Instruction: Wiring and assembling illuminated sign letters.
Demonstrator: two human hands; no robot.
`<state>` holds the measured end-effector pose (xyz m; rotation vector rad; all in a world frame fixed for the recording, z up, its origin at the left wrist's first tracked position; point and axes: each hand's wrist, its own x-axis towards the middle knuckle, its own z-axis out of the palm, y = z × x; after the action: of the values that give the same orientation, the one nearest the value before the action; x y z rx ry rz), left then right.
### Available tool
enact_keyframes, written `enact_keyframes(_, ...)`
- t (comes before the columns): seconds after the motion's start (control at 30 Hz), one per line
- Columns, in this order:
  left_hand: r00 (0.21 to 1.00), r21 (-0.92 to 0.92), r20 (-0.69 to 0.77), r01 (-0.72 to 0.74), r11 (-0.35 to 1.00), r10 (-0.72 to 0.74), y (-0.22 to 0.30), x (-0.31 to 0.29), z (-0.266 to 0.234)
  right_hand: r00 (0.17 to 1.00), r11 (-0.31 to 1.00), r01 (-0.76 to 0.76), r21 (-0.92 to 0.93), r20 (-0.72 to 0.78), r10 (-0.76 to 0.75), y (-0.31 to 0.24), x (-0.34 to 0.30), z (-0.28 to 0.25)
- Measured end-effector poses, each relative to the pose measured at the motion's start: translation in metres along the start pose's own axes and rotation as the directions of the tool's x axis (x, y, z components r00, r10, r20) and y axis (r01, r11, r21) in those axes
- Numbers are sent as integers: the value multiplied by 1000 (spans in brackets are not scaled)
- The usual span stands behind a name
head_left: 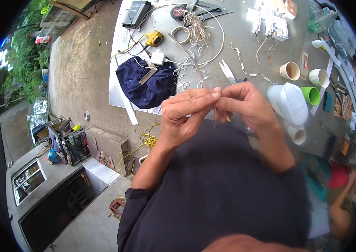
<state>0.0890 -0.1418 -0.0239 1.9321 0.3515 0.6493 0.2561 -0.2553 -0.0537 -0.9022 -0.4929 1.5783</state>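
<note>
In front of my dark shirt, both hands meet over the near edge of the table [245, 46]. My left hand [185, 114] pinches a long, thin greyish tube or wire [192, 60], whose far part slants up and left over the table. The fingers of my right hand [250, 104] are pressed together at the near part of the same piece, and a short end hangs below them. Exactly what lies between the fingertips is hidden. Just beyond my hands lie scissors [227, 72] with open blades and a tangle of white wire with small pieces on it [186, 71].
Left on the table are navy cloth [146, 84], a white adapter [158, 58] and a yellow device [154, 38]. Cups [289, 71], a white lidded container [291, 105] and a green cup [311, 95] stand right. Another person's arm [341, 210] shows lower right.
</note>
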Motion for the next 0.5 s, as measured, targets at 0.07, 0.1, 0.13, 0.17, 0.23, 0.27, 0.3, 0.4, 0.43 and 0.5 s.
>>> enact_keyframes(0.07,999,-16,10,37,999,-37,3,1,3,1000,999,15,36,17,-15,0,-3,-2)
enact_keyframes(0.1,1000,-5,4,25,1000,-25,2,2,4,999,999,34,23,4,-34,-2,-3,-1)
enact_keyframes(0.13,1000,7,-1,13,1000,-13,2,3,4,999,999,53,10,-9,-53,-3,-4,0)
enact_keyframes(0.17,1000,11,-4,10,1000,-10,2,3,6,998,998,55,8,-4,-55,-3,-7,1)
enact_keyframes(0.23,998,122,21,-67,990,64,-2,3,9,984,978,105,-180,-122,-128,0,-12,4)
enact_keyframes(0.27,997,131,21,-73,989,70,-3,3,11,984,977,114,-179,-114,-136,0,-14,4)
enact_keyframes(0.3,998,139,42,-48,989,43,-2,1,13,978,951,84,-296,-159,-136,0,-17,3)
enact_keyframes(0.4,995,110,83,39,993,-49,-4,-4,16,951,882,99,-461,-216,-220,3,-20,7)
enact_keyframes(0.43,988,66,104,109,992,-115,-3,-5,18,929,846,138,-515,-229,-291,4,-21,7)
enact_keyframes(0.5,962,-173,-7,267,948,-272,4,-8,29,929,834,114,-540,-240,-282,8,-24,7)
